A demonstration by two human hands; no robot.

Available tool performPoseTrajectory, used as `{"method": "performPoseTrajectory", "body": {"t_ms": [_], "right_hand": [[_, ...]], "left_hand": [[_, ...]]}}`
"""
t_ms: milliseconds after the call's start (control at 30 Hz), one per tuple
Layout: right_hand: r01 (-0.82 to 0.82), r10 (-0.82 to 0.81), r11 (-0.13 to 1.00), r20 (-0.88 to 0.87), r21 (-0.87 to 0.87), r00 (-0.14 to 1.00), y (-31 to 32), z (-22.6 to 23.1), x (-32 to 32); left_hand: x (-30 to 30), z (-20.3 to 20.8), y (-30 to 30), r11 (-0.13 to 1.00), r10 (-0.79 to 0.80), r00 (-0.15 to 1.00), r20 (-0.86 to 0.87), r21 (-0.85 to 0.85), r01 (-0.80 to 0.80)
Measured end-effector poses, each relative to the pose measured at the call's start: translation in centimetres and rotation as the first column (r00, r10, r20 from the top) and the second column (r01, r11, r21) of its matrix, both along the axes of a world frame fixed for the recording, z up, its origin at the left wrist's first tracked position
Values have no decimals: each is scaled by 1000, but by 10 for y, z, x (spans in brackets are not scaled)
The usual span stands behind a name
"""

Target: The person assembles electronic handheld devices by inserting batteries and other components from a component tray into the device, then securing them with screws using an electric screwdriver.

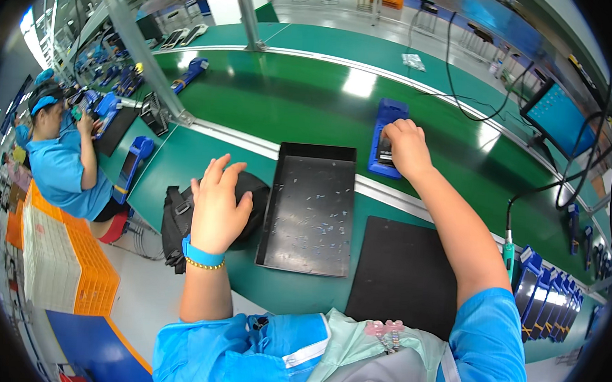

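Note:
A blue handheld device [392, 111] with a black labelled section lies on the green belt ahead of me. My right hand [408, 149] reaches out to it, fingers bent down over its right side and gripping it; the fingertips are partly hidden. My left hand [221, 204] is raised with its fingers spread and holds nothing. It hovers by a black strapped bag [251, 188], which it partly covers. Between my hands sits a shallow black tray [305, 236] scattered with many small pale bits. A black mat [404, 272] lies to the tray's right, near my body.
A metal rail [243, 139] separates the green bench from the belt. At right stand a green-handled tool [508, 251] on a cable, a row of blue devices [549, 297] and a monitor [559, 118]. A co-worker [66, 154] sits at left, near orange crates [94, 277].

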State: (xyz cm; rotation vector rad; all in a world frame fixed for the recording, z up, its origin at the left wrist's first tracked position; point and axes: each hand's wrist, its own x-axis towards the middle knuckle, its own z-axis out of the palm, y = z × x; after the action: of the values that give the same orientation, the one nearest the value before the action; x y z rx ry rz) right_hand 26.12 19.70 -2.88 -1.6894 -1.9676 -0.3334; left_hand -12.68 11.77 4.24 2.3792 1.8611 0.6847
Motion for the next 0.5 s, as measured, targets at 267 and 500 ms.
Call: {"method": "performPoseTrajectory", "body": {"t_ms": [267, 500], "right_hand": [[-68, 68, 997, 14, 35, 998, -62, 10, -10], [-300, 287, 945, -111, -131, 951, -229, 44, -59]], "left_hand": [[-30, 4, 10, 871, -46, 971, -233, -485, -75], [-83, -24, 33, 949, 20, 971, -237, -302, -93]]}}
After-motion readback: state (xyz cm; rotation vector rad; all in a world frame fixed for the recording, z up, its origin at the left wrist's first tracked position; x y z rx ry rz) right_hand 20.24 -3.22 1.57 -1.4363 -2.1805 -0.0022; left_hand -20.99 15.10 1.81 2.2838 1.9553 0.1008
